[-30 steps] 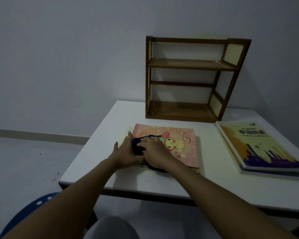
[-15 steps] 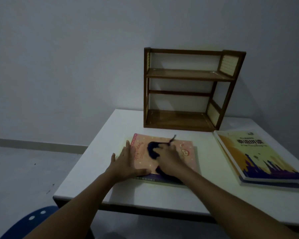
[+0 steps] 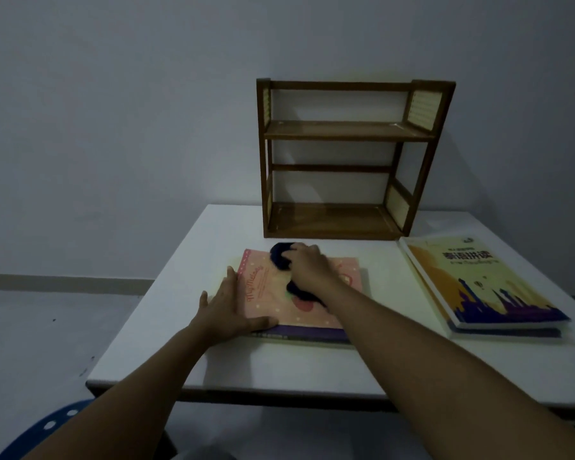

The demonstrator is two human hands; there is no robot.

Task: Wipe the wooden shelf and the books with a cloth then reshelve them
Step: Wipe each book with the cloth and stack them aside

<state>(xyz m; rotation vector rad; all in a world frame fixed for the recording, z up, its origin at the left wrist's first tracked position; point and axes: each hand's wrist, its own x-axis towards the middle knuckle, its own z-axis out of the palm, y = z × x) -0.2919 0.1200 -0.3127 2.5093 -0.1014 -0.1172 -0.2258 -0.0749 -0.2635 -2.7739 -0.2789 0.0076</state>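
Dim light falls on a white table (image 3: 312,360) set against a plain wall, and colours are muted throughout. At the back of the table the wooden shelf (image 3: 354,161) stands with both boards bare; whether it has been wiped cannot be judged from its surface. A pink book (image 3: 279,293) lies flat near the front edge on top of at least one darker volume, whose edge alone is seen. The left hand (image 3: 224,308) is laid flat on the pink cover's near left corner, fingers straight, steadying it. The right hand (image 3: 307,267) is curled over a dark cloth (image 3: 281,257), which is pressed to the far part of the cover; the wiping of this book is judged to be under way. An orange book (image 3: 478,280) rests on another volume to the right, well apart from the hands. Reshelving is not yet begun for any book. The count of books in each pile cannot be made out, and most of the cloth is hidden beneath the right hand and forearm. A blue object (image 3: 47,426) is cut off at the lower left.
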